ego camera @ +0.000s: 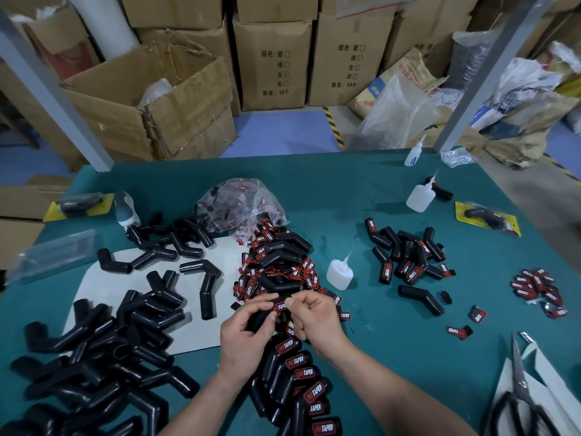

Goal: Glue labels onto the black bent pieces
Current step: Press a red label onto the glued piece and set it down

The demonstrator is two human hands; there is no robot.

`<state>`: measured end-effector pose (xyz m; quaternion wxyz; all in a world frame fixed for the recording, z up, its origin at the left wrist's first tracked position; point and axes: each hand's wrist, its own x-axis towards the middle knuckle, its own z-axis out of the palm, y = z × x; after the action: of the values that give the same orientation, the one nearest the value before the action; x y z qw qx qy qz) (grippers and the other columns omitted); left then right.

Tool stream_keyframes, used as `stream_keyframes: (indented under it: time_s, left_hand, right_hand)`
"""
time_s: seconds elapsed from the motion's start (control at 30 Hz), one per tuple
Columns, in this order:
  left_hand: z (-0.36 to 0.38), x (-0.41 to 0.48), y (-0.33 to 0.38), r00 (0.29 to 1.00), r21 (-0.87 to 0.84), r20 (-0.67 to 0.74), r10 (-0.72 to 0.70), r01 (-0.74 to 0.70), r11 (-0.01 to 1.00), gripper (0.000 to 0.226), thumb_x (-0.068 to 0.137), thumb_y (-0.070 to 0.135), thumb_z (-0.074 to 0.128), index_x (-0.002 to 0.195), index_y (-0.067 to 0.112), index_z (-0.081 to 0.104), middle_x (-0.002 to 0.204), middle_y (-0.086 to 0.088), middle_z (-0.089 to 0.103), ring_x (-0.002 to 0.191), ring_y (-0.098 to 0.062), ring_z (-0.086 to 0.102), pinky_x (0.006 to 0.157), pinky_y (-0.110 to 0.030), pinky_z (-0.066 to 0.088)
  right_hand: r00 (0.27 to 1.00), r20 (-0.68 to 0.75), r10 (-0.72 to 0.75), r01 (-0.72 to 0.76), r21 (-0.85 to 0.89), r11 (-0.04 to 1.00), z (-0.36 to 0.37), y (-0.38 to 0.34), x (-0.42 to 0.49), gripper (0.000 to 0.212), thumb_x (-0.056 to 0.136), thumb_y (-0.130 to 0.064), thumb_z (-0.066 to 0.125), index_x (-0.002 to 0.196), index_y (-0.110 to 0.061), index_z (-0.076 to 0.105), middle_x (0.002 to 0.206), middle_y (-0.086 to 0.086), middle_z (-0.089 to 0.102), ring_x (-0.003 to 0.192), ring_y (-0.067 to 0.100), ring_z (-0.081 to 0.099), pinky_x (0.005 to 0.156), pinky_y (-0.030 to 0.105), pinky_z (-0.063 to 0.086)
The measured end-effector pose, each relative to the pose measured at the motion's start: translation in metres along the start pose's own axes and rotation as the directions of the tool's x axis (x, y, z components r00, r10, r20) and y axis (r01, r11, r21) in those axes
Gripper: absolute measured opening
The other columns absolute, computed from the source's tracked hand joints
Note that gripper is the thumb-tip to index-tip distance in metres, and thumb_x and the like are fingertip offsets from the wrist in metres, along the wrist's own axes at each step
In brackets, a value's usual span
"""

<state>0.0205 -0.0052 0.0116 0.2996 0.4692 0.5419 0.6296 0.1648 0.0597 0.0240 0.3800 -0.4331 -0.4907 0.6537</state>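
My left hand (248, 328) grips a black bent piece (262, 316) over the table's middle. A red and black label (280, 306) lies on the piece's upper end. My right hand (314, 319) pinches that end of the piece beside the label with thumb and forefinger. Unlabelled bent pieces (94, 350) are heaped at the left. Labelled pieces (301, 385) lie below my hands. Loose labels (276, 272) are piled just beyond my hands. A small glue bottle (339, 272) stands to the right of that pile.
The green table (393, 357) holds a plastic bag of labels (242, 206), a second group of labelled pieces (408, 256), more labels (537, 291), two further glue bottles (419, 196), (414, 152) and scissors (522, 394). Cardboard boxes (151, 102) stand behind the table.
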Motion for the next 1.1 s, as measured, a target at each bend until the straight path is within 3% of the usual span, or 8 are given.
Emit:
stream_keyframes:
  time_s: [0.13, 0.27, 0.43, 0.67, 0.87, 1.0, 1.1]
  left_hand:
    - [-0.001, 0.0, 0.002, 1.0, 0.013, 0.007, 0.011, -0.011, 1.0, 0.036, 0.085, 0.005, 0.076, 0.1, 0.038, 0.073, 0.114, 0.006, 0.077, 0.112, -0.017, 0.071, 0.1, -0.024, 0.053]
    - [-0.002, -0.003, 0.002, 0.997, 0.065, 0.074, 0.036, -0.041, 0.997, 0.032, 0.088, 0.021, 0.072, 0.112, 0.042, 0.069, 0.119, 0.009, 0.075, 0.114, -0.017, 0.071, 0.101, -0.025, 0.052]
    - [-0.002, -0.005, -0.003, 0.996, 0.046, 0.093, -0.019, 0.015, 0.999, 0.033, 0.087, 0.023, 0.073, 0.114, 0.041, 0.064, 0.121, 0.009, 0.075, 0.117, -0.016, 0.07, 0.101, -0.024, 0.052]
    - [-0.003, -0.006, 0.001, 0.99, 0.128, 0.139, -0.006, -0.012, 0.992, 0.039, 0.089, 0.029, 0.07, 0.121, 0.05, 0.061, 0.125, 0.016, 0.072, 0.12, -0.01, 0.068, 0.103, -0.019, 0.049]
    - [-0.003, -0.007, 0.006, 0.987, 0.168, 0.159, 0.005, -0.032, 0.985, 0.042, 0.09, 0.031, 0.07, 0.124, 0.054, 0.058, 0.128, 0.02, 0.07, 0.12, -0.008, 0.068, 0.103, -0.019, 0.05]
    - [-0.001, -0.006, 0.008, 0.99, 0.128, 0.132, -0.043, 0.026, 0.991, 0.033, 0.089, 0.031, 0.071, 0.118, 0.047, 0.063, 0.125, 0.017, 0.072, 0.119, -0.009, 0.068, 0.103, -0.02, 0.05]
    - [-0.002, 0.0, 0.006, 0.99, 0.018, 0.08, -0.12, 0.119, 0.993, 0.028, 0.088, 0.015, 0.072, 0.103, 0.038, 0.071, 0.119, 0.009, 0.076, 0.116, -0.012, 0.07, 0.099, -0.023, 0.053]
  right_hand:
    - [0.987, 0.153, 0.042, -0.039, -0.019, 0.999, -0.001, -0.003, -0.003, 0.034, 0.089, -0.037, 0.069, 0.072, -0.008, 0.062, 0.043, 0.007, 0.047, 0.032, 0.016, 0.035, 0.039, 0.023, 0.031]
    - [0.978, 0.158, 0.134, -0.145, 0.061, 0.988, -0.001, -0.007, -0.004, 0.036, 0.081, -0.032, 0.074, 0.074, 0.0, 0.06, 0.041, 0.006, 0.043, 0.03, 0.015, 0.031, 0.038, 0.022, 0.027]
    - [0.985, 0.143, 0.095, -0.113, 0.122, 0.986, 0.002, -0.007, -0.008, 0.032, 0.086, -0.023, 0.072, 0.058, -0.016, 0.059, 0.04, 0.005, 0.043, 0.03, 0.015, 0.033, 0.039, 0.024, 0.031]
    - [0.968, 0.208, 0.142, -0.163, 0.087, 0.983, -0.001, -0.012, -0.005, 0.016, 0.081, -0.026, 0.079, 0.077, -0.012, 0.071, 0.041, 0.004, 0.044, 0.03, 0.014, 0.033, 0.038, 0.024, 0.028]
    - [0.986, 0.133, 0.097, -0.103, 0.043, 0.994, 0.002, -0.004, -0.008, 0.019, 0.078, -0.03, 0.078, 0.085, -0.013, 0.076, 0.042, 0.003, 0.047, 0.032, 0.012, 0.036, 0.037, 0.022, 0.03]
    - [0.983, 0.155, 0.101, -0.107, 0.03, 0.994, 0.0, -0.005, -0.005, 0.016, 0.081, -0.032, 0.078, 0.079, -0.016, 0.074, 0.042, 0.003, 0.046, 0.032, 0.014, 0.035, 0.038, 0.023, 0.029]
    - [0.96, 0.245, 0.133, -0.123, -0.055, 0.991, -0.006, -0.009, 0.0, 0.017, 0.085, -0.032, 0.073, 0.075, -0.019, 0.069, 0.042, 0.004, 0.047, 0.032, 0.014, 0.035, 0.038, 0.023, 0.03]
